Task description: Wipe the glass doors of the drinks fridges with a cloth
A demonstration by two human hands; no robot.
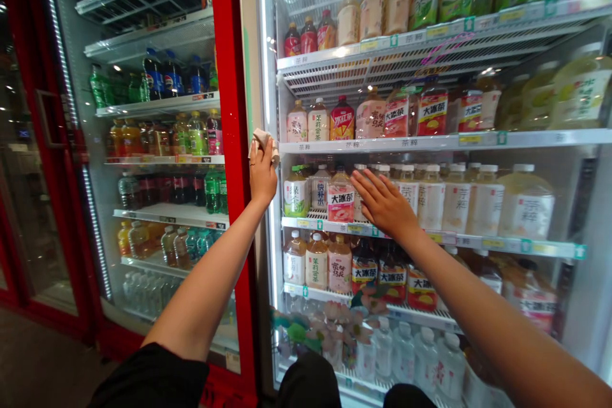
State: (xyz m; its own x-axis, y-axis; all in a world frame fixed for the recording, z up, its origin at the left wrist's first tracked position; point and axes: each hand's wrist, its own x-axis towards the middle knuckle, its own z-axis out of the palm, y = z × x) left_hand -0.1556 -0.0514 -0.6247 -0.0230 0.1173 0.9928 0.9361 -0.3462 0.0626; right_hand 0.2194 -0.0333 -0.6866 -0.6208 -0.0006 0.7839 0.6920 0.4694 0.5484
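My left hand [262, 173] presses a crumpled pale cloth [264, 138] against the light frame strip [248, 76] at the left edge of the drinks fridge. My right hand [387, 204] lies with its fingers stretched out in front of the shelves, apparently flat on the glass door. It holds nothing. Behind the fingers stands a row of white-labelled tea bottles [456, 201], partly covered by the hand. A pink-labelled bottle [341, 197] shows just left of the fingertips.
Several shelves of bottled drinks fill the fridge, with clear water bottles [404, 350] at the bottom. Flower decals [329, 325] appear low on the glass. On the left is a second fridge with a red frame [232, 108], holding cola bottles [153, 74]. My black-clad knees [308, 382] are below.
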